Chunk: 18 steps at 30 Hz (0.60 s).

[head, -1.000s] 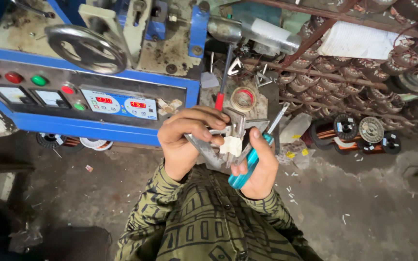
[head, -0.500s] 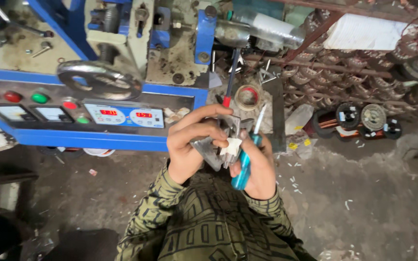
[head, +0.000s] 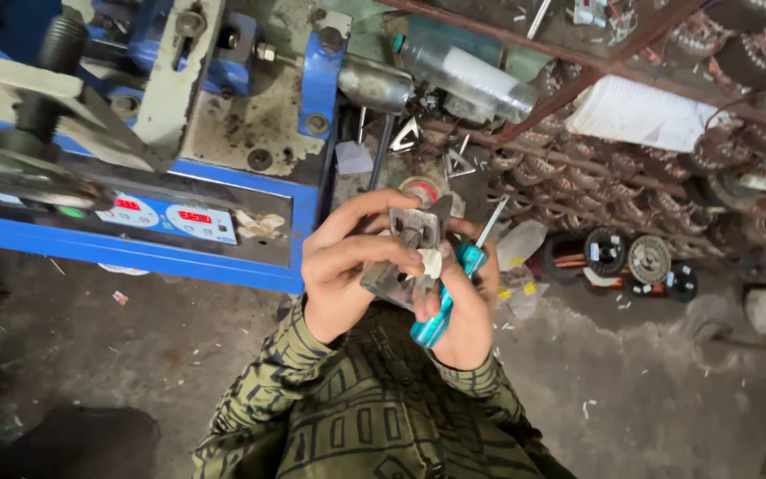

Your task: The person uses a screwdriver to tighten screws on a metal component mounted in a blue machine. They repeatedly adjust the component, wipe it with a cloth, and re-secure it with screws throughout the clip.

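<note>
Both hands have lifted slightly, left hand (head: 347,270) fingers pinching the metal part (head: 405,253), right hand (head: 463,310) seemingly gripping the screwdriver (head: 445,302).

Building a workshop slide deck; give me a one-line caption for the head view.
Left hand grips a grey metal part, right hand holds a teal-handled screwdriver, beside a blue machine.

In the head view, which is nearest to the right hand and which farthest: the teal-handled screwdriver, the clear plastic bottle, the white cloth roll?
1. Teal-handled screwdriver: held in the right hand.
2. Clear plastic bottle: above the hand, on the machine's edge.
3. White cloth roll: upper right, on the rusty rack.
</note>
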Tool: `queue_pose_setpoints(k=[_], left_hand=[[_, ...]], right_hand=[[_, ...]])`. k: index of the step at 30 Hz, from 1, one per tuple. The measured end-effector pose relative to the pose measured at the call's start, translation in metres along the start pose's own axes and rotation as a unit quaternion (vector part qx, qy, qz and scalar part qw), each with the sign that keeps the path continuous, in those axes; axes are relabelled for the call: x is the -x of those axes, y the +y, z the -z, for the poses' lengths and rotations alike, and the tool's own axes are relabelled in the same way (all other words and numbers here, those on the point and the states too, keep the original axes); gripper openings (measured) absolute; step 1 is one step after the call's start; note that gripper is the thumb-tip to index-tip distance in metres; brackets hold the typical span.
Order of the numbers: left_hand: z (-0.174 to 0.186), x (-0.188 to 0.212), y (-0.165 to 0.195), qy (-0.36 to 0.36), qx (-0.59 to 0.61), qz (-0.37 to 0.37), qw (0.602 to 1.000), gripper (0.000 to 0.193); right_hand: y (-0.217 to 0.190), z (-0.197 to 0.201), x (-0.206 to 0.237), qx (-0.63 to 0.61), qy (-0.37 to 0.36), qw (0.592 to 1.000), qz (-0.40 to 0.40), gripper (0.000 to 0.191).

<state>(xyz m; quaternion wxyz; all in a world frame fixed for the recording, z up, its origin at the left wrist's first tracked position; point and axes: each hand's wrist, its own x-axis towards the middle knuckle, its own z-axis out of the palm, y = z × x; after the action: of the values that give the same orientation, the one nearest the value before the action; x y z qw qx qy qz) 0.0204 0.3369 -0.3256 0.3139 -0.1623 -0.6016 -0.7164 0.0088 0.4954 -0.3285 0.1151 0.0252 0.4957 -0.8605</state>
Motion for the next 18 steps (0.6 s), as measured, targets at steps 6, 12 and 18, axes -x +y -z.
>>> queue_pose_setpoints(k=[6,12,18], left_hand=[[-0.033,0.008,-0.012,0.091,-0.017,0.013,0.996,0.015],[-0.042,0.005,-0.013,0.114,-0.052,0.015,0.992,0.014],[-0.040,-0.001,-0.008,0.091,-0.089,-0.029,0.991,0.015]], right_hand=[[-0.006,0.018,-0.013,0.014,-0.017,1.000,-0.020,0.035],[-0.010,0.035,-0.024,-0.015,-0.086,0.996,-0.025,0.027],[-0.023,0.033,-0.022,0.060,-0.146,0.987,0.015,0.039]])
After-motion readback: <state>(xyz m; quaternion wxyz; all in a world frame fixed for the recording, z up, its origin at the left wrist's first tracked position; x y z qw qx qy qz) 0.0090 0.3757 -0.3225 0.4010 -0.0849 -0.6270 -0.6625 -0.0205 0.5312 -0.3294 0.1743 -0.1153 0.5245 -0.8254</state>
